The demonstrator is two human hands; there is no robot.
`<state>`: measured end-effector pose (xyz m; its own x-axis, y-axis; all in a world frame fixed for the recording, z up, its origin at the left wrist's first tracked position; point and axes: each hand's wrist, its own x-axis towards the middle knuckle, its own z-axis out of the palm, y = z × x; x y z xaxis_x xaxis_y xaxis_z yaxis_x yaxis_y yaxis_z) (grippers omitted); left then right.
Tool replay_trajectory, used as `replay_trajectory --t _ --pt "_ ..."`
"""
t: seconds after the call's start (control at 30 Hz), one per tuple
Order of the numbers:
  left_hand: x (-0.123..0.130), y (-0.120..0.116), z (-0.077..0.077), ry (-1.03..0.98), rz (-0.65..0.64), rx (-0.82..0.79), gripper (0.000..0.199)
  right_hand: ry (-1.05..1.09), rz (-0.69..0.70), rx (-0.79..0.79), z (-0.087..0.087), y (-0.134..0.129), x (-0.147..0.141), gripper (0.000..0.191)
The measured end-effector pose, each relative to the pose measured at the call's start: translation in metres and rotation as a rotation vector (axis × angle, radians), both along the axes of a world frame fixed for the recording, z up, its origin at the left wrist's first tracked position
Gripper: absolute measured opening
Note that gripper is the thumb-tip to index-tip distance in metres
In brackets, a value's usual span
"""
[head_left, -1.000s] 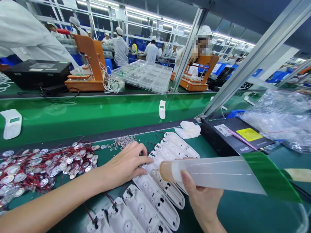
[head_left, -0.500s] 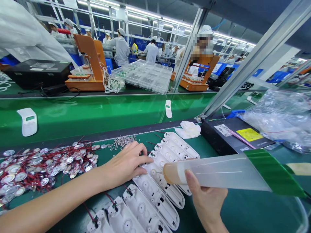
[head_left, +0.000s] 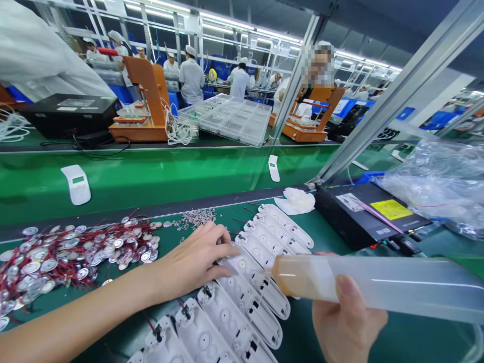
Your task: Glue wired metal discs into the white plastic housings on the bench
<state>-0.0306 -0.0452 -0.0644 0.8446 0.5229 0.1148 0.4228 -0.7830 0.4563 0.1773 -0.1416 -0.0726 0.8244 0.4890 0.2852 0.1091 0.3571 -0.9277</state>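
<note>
Nearest, white shells (head_left: 227,315) lie in a slanting row, hollow sides up, on the green worktop (head_left: 298,335). The right hand (head_left: 350,320) wraps a translucent tube (head_left: 397,280), thumb on top, its amber front end (head_left: 291,276) aimed left above the row; whether the tip touches a shell I cannot tell. The left hand (head_left: 207,253) bends over the upper end of a shell, thumb and finger set around it, though a firm pinch cannot be made out. The tube has just drawn back to the right while the left hand stays put, which seems to free the ringed spot beside the fingers and suggests that point is left for now. Beyond lie a heap of red-wired discs (head_left: 75,252), small metal pieces (head_left: 196,218), a crumpled white tissue (head_left: 297,201) and a black box (head_left: 342,222). On the green belt (head_left: 181,176), 2 white covers (head_left: 79,195) have slid rightward. Farther off stand 2 orange fixtures (head_left: 139,134), a clear tray (head_left: 227,121) and co-workers in white (head_left: 191,79).
</note>
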Motion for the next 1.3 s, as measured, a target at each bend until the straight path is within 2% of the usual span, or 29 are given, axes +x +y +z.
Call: replay_trajectory --t 0.13,0.23,0.43,0.53,0.7,0.8,0.93,1.03,1.3 --pt "-0.008 -0.007 0.001 0.039 -0.013 0.004 0.048 -0.209 0.183 -0.029 -0.003 -0.01 -0.015 0.028" --pt "-0.009 -0.008 0.0 0.065 -0.008 0.028 0.042 -0.305 0.164 -0.071 -0.006 -0.012 -0.03 0.026" --pt "-0.009 -0.007 -0.007 0.063 -0.034 0.057 0.038 -0.284 0.163 -0.182 -0.003 -0.012 -0.046 0.034" --pt "-0.01 -0.006 -0.01 0.042 -0.053 0.069 0.037 -0.306 0.142 -0.17 -0.009 -0.011 -0.04 0.033" --pt "-0.01 -0.005 -0.011 0.026 -0.062 0.076 0.036 -0.558 0.228 -0.102 -0.031 -0.011 -0.019 0.027" --pt "-0.01 -0.006 -0.011 0.017 -0.058 0.079 0.037 -0.593 0.217 -0.117 -0.037 -0.011 -0.016 0.028" --pt "-0.01 -0.007 -0.011 0.027 -0.052 0.076 0.037 -0.495 0.135 -0.201 -0.035 -0.013 -0.023 0.037" --pt "-0.01 -0.007 -0.009 0.039 -0.049 0.057 0.037 -0.449 0.124 -0.204 -0.032 -0.013 -0.025 0.04" --pt "-0.009 -0.009 -0.006 0.062 -0.033 0.036 0.037 -0.712 0.118 -0.126 -0.028 -0.012 -0.014 0.029"
